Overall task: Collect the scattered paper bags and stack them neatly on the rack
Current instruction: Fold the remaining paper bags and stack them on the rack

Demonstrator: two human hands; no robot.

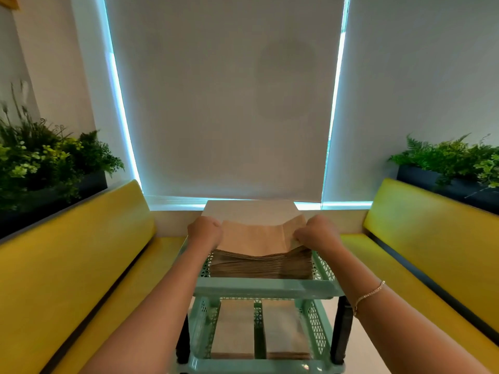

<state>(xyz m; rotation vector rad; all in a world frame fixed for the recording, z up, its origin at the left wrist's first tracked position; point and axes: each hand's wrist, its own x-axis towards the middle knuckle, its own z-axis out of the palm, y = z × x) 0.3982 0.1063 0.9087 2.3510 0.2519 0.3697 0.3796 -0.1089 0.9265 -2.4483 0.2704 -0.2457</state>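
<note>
1. A thick stack of brown paper bags (260, 263) lies in the top tray of the mint-green plastic rack (266, 288).
2. The left hand (205, 231) grips the stack's left edge, fingers curled round it.
3. The right hand (314, 231) pinches the top bag's (253, 238) right edge.
4. More paper bags lie on the lower tray (314, 323).
5. Yellow benches (81, 252) flank the rack.

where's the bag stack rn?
Head view, centre: the paper bag stack sits in the top tray of the green rack, between the left hand and right hand, which grip its top bag.
</note>
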